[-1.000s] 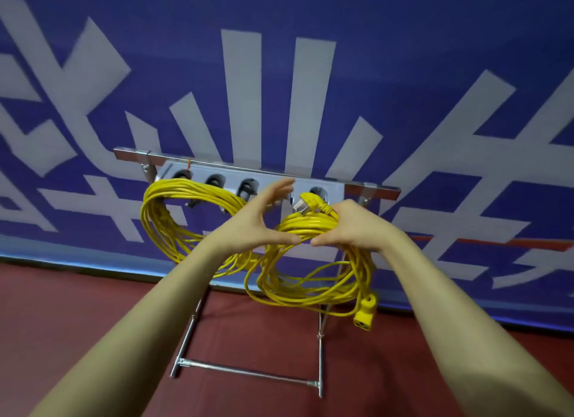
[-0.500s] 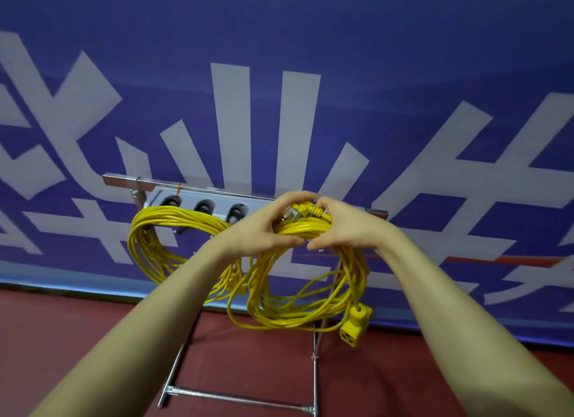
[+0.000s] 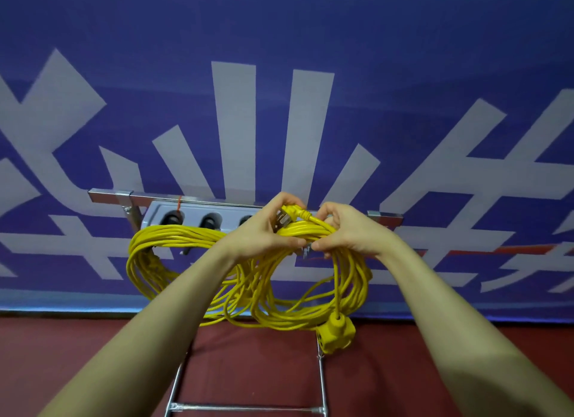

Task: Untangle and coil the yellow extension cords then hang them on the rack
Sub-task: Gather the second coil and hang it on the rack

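A metal rack (image 3: 105, 196) with a grey hook plate (image 3: 192, 210) stands against the blue wall. One coiled yellow cord (image 3: 146, 261) hangs from the plate's left hooks. A second coiled yellow cord (image 3: 310, 311) is held up at the plate's right part. My left hand (image 3: 264, 230) and my right hand (image 3: 348, 230) both grip the top of this coil, one on each side. Its plug (image 3: 292, 213) sticks up between my hands. Its yellow socket end (image 3: 337, 334) dangles at the bottom right. The hooks behind my hands are hidden.
The rack's thin metal legs (image 3: 321, 382) and a low crossbar (image 3: 245, 409) stand on a dark red floor (image 3: 62, 354). A blue banner with white shapes (image 3: 279, 121) covers the wall right behind the rack.
Both hands have closed in on the top of the second coil and lifted it closer to the rack's plate. The socket end swings below.
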### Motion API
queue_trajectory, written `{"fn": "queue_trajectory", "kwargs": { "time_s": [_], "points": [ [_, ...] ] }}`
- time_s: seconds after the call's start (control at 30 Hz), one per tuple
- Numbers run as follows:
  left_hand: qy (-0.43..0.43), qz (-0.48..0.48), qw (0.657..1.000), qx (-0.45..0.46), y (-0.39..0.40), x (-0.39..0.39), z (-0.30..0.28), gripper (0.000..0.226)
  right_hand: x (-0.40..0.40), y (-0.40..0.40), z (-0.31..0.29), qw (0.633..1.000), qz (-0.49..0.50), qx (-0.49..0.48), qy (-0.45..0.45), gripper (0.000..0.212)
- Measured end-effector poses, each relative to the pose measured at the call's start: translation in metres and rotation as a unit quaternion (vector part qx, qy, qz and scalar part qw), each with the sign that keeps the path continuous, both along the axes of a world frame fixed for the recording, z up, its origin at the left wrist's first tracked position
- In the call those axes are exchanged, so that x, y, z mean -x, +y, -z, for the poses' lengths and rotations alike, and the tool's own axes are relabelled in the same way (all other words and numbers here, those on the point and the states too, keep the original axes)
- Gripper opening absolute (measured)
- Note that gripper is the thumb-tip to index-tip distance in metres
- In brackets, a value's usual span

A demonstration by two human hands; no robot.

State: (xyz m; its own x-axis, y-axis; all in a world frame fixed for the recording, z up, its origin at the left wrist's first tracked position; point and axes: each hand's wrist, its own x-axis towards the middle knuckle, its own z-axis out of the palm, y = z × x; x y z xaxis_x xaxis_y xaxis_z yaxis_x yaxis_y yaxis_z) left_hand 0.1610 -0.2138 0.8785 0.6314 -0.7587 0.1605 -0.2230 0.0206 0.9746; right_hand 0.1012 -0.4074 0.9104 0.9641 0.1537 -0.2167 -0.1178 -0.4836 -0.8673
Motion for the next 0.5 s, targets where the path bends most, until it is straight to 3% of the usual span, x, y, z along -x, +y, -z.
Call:
{"fn": "queue_trajectory", "kwargs": {
  "time_s": [0.13,0.33,0.5],
  "points": [
    [0.042,0.027,0.999,0.009,0.001,-0.008,0.002,0.048,-0.005,0.002,0.003,1.0,0.007,-0.003,-0.007,0.037],
    [0.116,-0.006,0.987,0.111,-0.004,-0.011,0.005,0.048,-0.008,-0.001,0.007,0.999,0.02,-0.038,-0.021,0.033],
    [0.16,-0.021,0.977,0.138,0.007,-0.017,0.012,0.046,0.005,-0.007,0.023,0.998,0.041,-0.039,-0.005,0.014]
  ]
}}
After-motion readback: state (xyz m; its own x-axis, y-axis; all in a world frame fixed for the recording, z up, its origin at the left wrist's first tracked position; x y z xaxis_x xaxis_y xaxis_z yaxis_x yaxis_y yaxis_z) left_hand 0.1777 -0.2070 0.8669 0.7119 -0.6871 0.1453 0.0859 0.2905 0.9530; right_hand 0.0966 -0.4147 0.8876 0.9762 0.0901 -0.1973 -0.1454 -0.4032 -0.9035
